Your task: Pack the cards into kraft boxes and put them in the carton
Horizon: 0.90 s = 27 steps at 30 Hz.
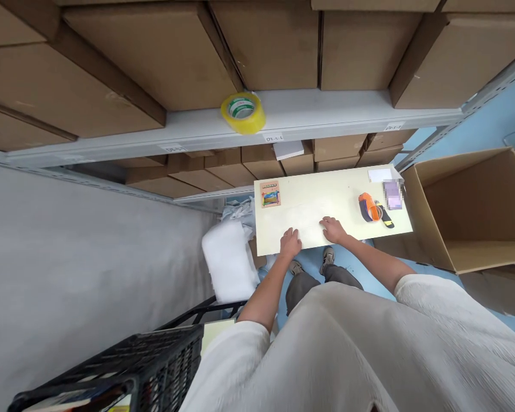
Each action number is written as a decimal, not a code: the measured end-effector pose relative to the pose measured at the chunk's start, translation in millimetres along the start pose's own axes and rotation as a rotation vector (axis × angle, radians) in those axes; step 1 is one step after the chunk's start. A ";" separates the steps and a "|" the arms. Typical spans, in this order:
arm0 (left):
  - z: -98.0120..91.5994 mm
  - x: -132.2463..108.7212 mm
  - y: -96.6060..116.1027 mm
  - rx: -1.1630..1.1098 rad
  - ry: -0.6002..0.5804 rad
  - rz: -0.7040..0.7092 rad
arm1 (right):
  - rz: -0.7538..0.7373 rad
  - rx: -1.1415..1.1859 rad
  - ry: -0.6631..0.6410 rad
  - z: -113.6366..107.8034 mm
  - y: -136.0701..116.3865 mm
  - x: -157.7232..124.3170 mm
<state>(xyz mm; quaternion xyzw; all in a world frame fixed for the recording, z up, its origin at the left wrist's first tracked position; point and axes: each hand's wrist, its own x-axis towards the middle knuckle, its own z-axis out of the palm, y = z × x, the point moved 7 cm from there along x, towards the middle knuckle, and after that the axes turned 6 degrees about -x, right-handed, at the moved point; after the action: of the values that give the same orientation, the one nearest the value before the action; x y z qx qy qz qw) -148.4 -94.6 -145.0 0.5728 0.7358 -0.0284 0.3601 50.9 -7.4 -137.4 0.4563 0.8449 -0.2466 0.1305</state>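
Observation:
My left hand (290, 241) rests on the near edge of a pale table (321, 203), fingers spread flat and holding nothing. My right hand (333, 229) lies a little to the right on the tabletop, fingers also stretched out flat. A small colourful card packet (270, 194) lies at the table's far left. An orange tape dispenser (372, 208) sits on the right part of the table, beside a white paper (380, 174) and a small purple item (392, 194). Neither hand touches these.
A yellow tape roll (243, 112) sits on a grey shelf (326, 114) loaded with brown cartons. An open cardboard box (472, 212) stands right of the table. White foam wrap (229, 260) lies left of it. A black crate (133, 366) is at lower left.

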 end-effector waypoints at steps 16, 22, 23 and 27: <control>-39.9 25.5 -53.8 -0.108 -0.003 0.078 | 0.207 0.141 -0.062 -2.6 -22.9 27.6; -87.4 65.9 -91.0 -0.322 0.161 0.051 | 0.340 0.488 0.024 -17.8 -68.5 85.8; -92.9 72.9 -96.1 -0.348 0.183 0.042 | 0.354 0.551 0.036 -18.5 -76.8 96.7; -101.5 96.9 -111.2 -0.421 0.224 0.017 | 0.390 0.750 0.044 -13.8 -106.0 134.7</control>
<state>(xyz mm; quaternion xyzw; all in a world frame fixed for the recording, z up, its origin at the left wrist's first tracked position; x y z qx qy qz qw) -303.0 -6.9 -165.7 0.4910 0.7560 0.1923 0.3879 -111.7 46.3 -154.3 0.6288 0.5970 -0.4978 -0.0183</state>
